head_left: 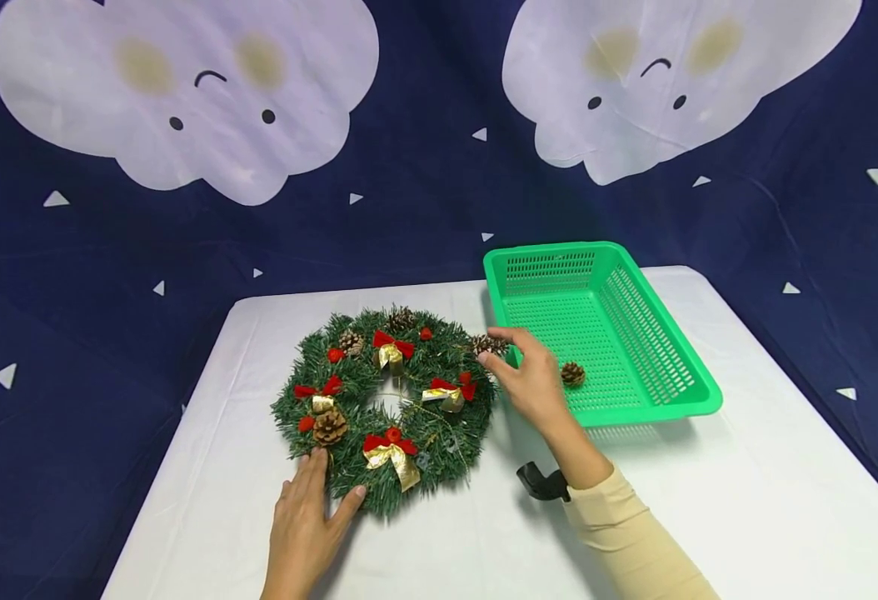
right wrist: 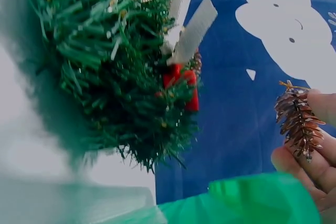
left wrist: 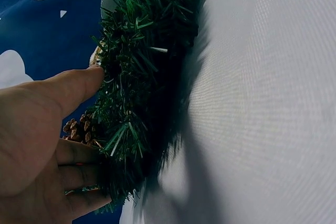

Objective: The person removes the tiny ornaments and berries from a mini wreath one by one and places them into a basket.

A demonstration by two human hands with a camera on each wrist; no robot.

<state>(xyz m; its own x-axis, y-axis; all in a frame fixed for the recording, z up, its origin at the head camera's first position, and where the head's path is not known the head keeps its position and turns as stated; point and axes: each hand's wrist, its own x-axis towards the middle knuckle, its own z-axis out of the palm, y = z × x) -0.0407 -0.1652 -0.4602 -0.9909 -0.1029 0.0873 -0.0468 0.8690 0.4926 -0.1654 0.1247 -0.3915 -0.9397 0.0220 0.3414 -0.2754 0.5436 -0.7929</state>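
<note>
A green wreath [head_left: 439, 433] lies on the white cloth, dressed with red-and-gold bows [head_left: 390, 454], red berries and pine cones. At its near left edge my left hand [head_left: 307, 517] rests, fingers extended against the greenery and thumb apart; in the left wrist view the fingertips sink into the needles. My right hand [head_left: 532, 379] pinches a brown pine cone [right wrist: 299, 119] between thumb and fingers. This cone is held up by the wreath's right edge, beside the green basket. A thin gold tie shows at its top in the right wrist view.
The green plastic basket [head_left: 596, 417] stands right of the wreath, with one small pine cone [head_left: 572, 374] inside. A black device [head_left: 542, 483] sits at my right wrist. Behind the white-covered table [head_left: 207, 467] hangs a dark blue backdrop [head_left: 424, 225] with clouds.
</note>
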